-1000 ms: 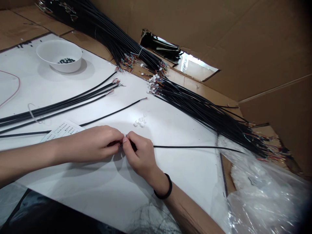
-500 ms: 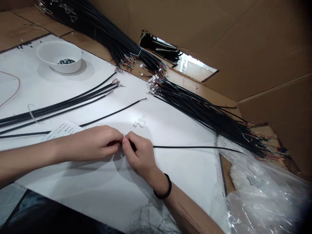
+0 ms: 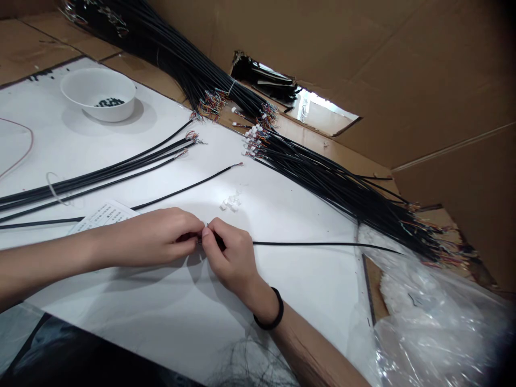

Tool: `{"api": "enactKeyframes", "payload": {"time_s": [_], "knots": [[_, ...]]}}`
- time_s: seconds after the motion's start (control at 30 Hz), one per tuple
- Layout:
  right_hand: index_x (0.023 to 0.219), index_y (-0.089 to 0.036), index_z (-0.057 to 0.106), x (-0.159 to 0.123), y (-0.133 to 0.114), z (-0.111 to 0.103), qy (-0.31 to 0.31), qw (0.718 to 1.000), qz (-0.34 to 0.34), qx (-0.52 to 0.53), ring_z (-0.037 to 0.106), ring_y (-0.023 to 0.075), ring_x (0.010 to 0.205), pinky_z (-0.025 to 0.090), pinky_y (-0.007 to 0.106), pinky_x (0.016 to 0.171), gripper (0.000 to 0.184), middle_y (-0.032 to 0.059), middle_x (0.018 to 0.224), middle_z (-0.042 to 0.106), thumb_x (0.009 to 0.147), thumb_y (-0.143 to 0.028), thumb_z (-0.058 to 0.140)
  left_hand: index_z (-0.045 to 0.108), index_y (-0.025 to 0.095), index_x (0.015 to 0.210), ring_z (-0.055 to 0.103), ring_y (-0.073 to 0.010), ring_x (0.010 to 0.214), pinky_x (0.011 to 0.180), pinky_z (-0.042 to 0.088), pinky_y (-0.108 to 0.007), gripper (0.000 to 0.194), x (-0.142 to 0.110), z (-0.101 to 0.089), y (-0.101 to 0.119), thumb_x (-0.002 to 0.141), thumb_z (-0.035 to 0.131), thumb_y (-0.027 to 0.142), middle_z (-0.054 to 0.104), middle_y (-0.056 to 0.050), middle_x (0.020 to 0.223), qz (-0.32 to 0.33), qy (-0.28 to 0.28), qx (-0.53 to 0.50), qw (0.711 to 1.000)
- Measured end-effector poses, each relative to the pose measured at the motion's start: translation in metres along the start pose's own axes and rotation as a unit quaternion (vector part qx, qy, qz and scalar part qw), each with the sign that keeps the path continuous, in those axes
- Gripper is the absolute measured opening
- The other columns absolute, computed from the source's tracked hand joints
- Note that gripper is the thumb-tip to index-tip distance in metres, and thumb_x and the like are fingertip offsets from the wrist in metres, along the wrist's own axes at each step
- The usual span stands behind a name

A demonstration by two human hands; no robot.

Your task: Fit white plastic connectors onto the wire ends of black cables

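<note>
A black cable (image 3: 306, 243) runs in from the right and passes into my right hand (image 3: 231, 255), whose thumb and fingers are closed around its end. My left hand (image 3: 173, 236) meets it fingertip to fingertip, pinching at the cable's end; what exactly it pinches is hidden by the fingers. Just beyond the hands lies a small pile of white connectors (image 3: 231, 201). A printed paper sheet (image 3: 107, 214) sits partly under my left forearm, and a single cable (image 3: 189, 186) with bared wire ends stretches out behind it.
A white bowl (image 3: 99, 80) holding small dark pieces stands back left. Several loose cables (image 3: 100, 166) lie at left. Bundled cables (image 3: 322, 172) with white connectors rest along the right edge, beside a clear plastic bag (image 3: 435, 322). A larger cable bundle (image 3: 173, 48) lies behind, before cardboard walls (image 3: 403, 64).
</note>
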State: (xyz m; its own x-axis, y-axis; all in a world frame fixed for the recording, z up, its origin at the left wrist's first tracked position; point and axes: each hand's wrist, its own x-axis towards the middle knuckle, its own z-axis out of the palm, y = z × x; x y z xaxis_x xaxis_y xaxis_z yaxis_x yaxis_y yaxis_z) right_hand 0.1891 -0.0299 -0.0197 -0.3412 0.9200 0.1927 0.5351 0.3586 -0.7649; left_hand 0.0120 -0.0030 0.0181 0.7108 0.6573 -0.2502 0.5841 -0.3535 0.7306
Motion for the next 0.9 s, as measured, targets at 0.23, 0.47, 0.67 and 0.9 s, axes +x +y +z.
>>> {"api": "enactKeyframes", "payload": {"time_s": [0.23, 0.47, 0.67, 0.9], "knots": [[0.063, -0.021, 0.04, -0.0009, 0.0, 0.0003, 0.0, 1.0, -0.001, 0.002, 0.04, 0.009, 0.05, 0.03, 0.023, 0.05, 0.026, -0.0042, 0.054, 0.045, 0.088, -0.026, 0.043, 0.059, 0.015, 0.076, 0.054, -0.0129, 0.067, 0.062, 0.036, -0.025, 0.02, 0.0004, 0.0008, 0.0002, 0.088, 0.043, 0.017, 0.061, -0.001, 0.074, 0.003, 0.001, 0.0, 1.0], [0.063, -0.021, 0.04, -0.0006, -0.0005, 0.0006, 0.002, 1.0, -0.006, 0.002, 0.04, 0.0087, 0.049, 0.029, 0.023, 0.049, 0.026, -0.0042, 0.054, 0.045, 0.088, -0.025, 0.043, 0.06, 0.015, 0.078, 0.054, -0.0138, 0.069, 0.064, 0.036, -0.025, 0.021, -0.0013, 0.0013, 0.0014, 0.09, 0.043, 0.019, 0.062, -0.002, 0.076, 0.001, 0.006, 0.009, 1.0], [0.063, -0.021, 0.04, -0.0011, -0.0001, 0.0007, -0.002, 1.0, -0.001, -0.001, 0.04, 0.0089, 0.05, 0.03, 0.023, 0.05, 0.026, -0.0043, 0.054, 0.045, 0.088, -0.026, 0.043, 0.06, 0.014, 0.08, 0.053, -0.0154, 0.068, 0.062, 0.035, -0.028, 0.023, -0.003, 0.0036, 0.0008, 0.091, 0.041, 0.022, 0.06, -0.003, 0.076, -0.004, 0.01, 0.054, 0.998], [0.063, -0.021, 0.04, -0.0006, 0.0002, 0.0009, -0.004, 1.0, 0.003, 0.0, 0.041, 0.0093, 0.05, 0.031, 0.023, 0.05, 0.026, -0.0037, 0.055, 0.047, 0.089, -0.027, 0.042, 0.059, 0.015, 0.08, 0.053, -0.0147, 0.069, 0.063, 0.035, -0.027, 0.022, -0.0022, 0.0023, -0.0002, 0.091, 0.042, 0.021, 0.061, -0.003, 0.076, -0.004, 0.001, 0.05, 0.999]]}}
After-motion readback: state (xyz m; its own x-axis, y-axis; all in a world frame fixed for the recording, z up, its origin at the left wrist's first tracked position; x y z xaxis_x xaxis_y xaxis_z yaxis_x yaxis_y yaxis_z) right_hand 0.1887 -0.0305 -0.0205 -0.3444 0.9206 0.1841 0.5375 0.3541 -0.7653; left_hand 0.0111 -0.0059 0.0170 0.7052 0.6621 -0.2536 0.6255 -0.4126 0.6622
